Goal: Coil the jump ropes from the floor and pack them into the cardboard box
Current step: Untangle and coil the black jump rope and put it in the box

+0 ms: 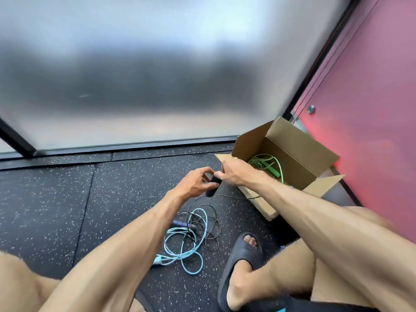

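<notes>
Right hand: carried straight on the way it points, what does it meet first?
Likely the left hand, facing it across the black handle that the right hand grips too; depth is unclear.

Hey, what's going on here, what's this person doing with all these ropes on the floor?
A person sitting on the floor is packing jump ropes. The left hand and right hand both hold a black handle, and its thin black cord trails down into a loose tangle with a light blue rope on the floor. A green rope already lies in the open cardboard box beside them.
</notes>
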{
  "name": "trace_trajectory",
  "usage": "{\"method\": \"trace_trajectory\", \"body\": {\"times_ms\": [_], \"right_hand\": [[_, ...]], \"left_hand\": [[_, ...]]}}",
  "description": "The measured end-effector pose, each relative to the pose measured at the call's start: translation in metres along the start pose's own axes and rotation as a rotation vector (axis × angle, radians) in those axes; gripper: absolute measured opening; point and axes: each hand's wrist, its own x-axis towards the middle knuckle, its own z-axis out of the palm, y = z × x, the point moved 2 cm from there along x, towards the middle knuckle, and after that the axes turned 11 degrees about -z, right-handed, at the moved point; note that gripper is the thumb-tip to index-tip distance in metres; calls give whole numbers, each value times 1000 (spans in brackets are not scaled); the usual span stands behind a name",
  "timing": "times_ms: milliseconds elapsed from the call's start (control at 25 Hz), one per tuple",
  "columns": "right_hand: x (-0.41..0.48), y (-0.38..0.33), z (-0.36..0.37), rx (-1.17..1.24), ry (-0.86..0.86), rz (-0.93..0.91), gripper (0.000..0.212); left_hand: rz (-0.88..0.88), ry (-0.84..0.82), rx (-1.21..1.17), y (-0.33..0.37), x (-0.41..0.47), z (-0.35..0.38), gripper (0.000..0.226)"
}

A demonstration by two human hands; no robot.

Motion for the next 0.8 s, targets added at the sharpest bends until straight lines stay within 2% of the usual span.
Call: {"method": "trace_trajectory", "body": {"times_ms": [120,200,400,520,600,800], "right_hand": [[-11,-16,-47,55,95,-65,45],[-12,-30,-72,103,164,-123,38],[-15,-54,-106,235,391,-232,24],[-14,-70,-100,292,416,-315,22],[-10,-85,-97,297,421,-391,20],[5,-110,-98,293,474,-504,16]], "left_hand": [[82,94,-34,31,-14,-43,26],[104,136,-2,44,-27,-74,23],[56,280,31,43,-60,-133,25],[39,187,6,24,-74,-143,29],[37,144,-71,20,-77,-140,22],[151,226,-360,45,-76,-149,12]]}}
